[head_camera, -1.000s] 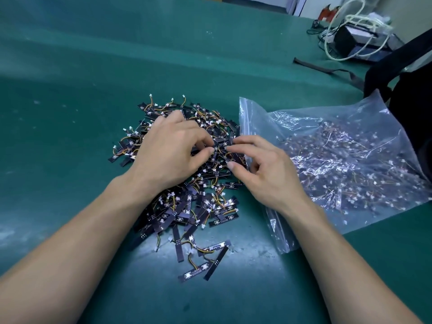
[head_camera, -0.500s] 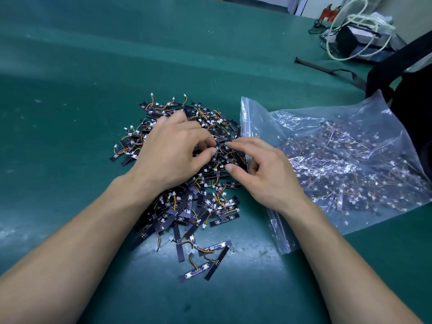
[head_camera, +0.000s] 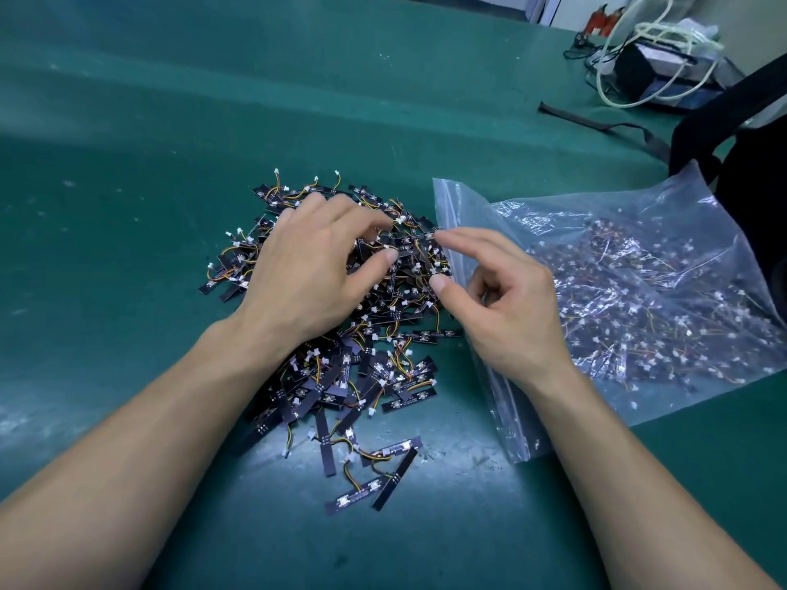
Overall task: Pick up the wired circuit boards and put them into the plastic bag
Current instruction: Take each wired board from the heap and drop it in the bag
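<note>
On the green worktop (head_camera: 149,163), ctr of view, the wired circuit boards (head_camera: 374,368) are lying in 1 tangled heap: black strips w/ orange-yellow leads & white plugs, far too many to count. About 4 are lying loose at the near edge. Many more are sitting inside the plastic bag (head_camera: 664,215), 1 clear zip bag lying flat just right of the heap, w/ its mouth edge standing up against the heap's right side. 2 bare hands are working at the heap's far half. The left hand (head_camera: 315,270) is lying on top w/ fingers curled down, its grip holding a clump of boards btw thumb & forefinger. The right hand (head_camera: 511,317) is hovering over the bag's mouth, forearm crossing the bag's near corner. Its forefinger tip (head_camera: 443,237) is touching a board, thumb apart from it, other fingers curled; can't tell if that grip is holding anything. Far right, 1 black backpack (head_camera: 758,163) is sitting just behind the bag, 1 dark strap (head_camera: 596,123) is lying beside it, & 1 black box (head_camera: 639,70) is sitting further back w/ white cable (head_camera: 677,32) looping over it.
</note>
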The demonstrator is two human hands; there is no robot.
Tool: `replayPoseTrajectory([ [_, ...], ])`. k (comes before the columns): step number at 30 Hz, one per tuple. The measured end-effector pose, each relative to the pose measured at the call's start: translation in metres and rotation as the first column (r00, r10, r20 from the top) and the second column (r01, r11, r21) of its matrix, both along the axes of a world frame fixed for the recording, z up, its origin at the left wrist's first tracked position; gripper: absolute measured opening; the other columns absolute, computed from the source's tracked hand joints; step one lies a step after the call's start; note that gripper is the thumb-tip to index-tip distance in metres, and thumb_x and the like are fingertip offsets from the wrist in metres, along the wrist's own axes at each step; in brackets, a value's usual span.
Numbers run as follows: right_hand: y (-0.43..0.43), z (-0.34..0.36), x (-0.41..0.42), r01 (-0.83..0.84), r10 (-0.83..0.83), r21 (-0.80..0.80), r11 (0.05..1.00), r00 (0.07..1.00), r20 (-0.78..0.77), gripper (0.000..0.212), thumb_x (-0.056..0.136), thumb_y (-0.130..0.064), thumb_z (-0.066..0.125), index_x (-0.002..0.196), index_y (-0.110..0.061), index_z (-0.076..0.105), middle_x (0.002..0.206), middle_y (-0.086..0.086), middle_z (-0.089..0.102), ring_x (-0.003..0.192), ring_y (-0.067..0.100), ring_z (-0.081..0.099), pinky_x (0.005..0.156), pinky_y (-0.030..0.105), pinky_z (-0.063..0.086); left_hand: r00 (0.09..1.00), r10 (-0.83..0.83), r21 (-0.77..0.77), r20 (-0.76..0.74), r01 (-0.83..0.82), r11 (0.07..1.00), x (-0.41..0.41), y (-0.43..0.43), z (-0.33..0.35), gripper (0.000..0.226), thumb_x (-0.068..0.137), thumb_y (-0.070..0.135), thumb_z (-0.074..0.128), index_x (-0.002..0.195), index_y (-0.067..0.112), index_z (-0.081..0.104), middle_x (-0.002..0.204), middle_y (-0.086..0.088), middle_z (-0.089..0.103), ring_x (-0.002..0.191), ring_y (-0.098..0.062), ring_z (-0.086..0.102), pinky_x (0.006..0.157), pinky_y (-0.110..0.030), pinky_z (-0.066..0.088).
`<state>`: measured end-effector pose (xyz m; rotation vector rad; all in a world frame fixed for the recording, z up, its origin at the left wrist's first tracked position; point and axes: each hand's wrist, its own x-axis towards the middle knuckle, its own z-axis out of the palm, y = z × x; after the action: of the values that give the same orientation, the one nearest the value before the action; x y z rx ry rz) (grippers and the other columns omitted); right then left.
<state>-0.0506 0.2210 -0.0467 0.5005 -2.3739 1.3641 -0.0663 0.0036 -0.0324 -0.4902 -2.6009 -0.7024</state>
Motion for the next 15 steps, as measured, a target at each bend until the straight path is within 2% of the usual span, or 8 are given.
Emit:
replayPoseTrajectory([
  [3,-0.0003,0.0004,0.0025,-0.071,0.071,-0.05,0.996,0.997,-0.012,0.034,0.087,-0.017,0.075,0.122,-0.019,0.072,0.123,-0.01,0.066,0.051,0.009,0.047,0.058,0.01,0.038,0.999,-0.047,0.034,-0.009,0.047,0.998,0.0009,0.0004,0.0015,0.041,0.096,0.047,0.054,0.126,0.021,0.066,0.107,0.004,0.066,0.098,-0.025,0.054,0.089,-0.048,0.045],
  [7,-0.0016,0.0017,0.0053,-0.141,0.14,-0.051,0.989,0.99,-0.02,0.036,0.087,-0.017,0.075,0.122,-0.017,0.071,0.125,-0.007,0.066,0.049,0.01,0.051,0.057,0.007,0.036,0.989,-0.12,0.008,-0.09,0.121,0.993,0.0018,0.0011,0.0014,0.025,0.099,0.035,0.059,0.106,0.015,0.072,0.095,0.001,0.068,0.086,-0.027,0.052,0.078,-0.048,0.046],
  [11,-0.0017,0.0017,0.0066,-0.124,0.127,-0.103,0.987,0.992,0.023,0.029,0.087,-0.018,0.073,0.116,-0.02,0.069,0.106,-0.019,0.07,0.047,0.007,0.05,0.053,0.008,0.034,0.974,-0.164,0.024,-0.153,0.17,0.985,0.0006,-0.001,0.0004,0.017,0.098,0.027,0.063,0.094,0.013,0.072,0.086,0.0,0.067,0.078,-0.023,0.047,0.072,-0.047,0.046],
  [13,-0.0023,0.0025,0.0068,-0.108,0.113,-0.114,0.988,0.993,0.034,0.031,0.087,-0.019,0.074,0.116,-0.023,0.064,0.109,-0.015,0.07,0.047,0.008,0.05,0.052,0.009,0.034,0.964,-0.198,0.0,-0.179,0.201,0.98,0.0005,-0.0014,-0.0004,0.015,0.097,0.025,0.066,0.093,0.013,0.074,0.084,0.0,0.068,0.077,-0.02,0.045,0.069,-0.046,0.045],
  [15,-0.0026,0.0031,0.0067,-0.102,0.102,-0.042,0.994,0.995,0.0,0.027,0.088,-0.021,0.076,0.114,-0.022,0.068,0.103,-0.015,0.069,0.049,0.009,0.051,0.055,0.008,0.034,0.95,-0.238,-0.03,-0.202,0.237,0.971,0.0008,-0.0009,-0.0012,0.014,0.096,0.024,0.069,0.091,0.013,0.076,0.083,0.001,0.069,0.075,-0.021,0.046,0.067,-0.046,0.044],
])
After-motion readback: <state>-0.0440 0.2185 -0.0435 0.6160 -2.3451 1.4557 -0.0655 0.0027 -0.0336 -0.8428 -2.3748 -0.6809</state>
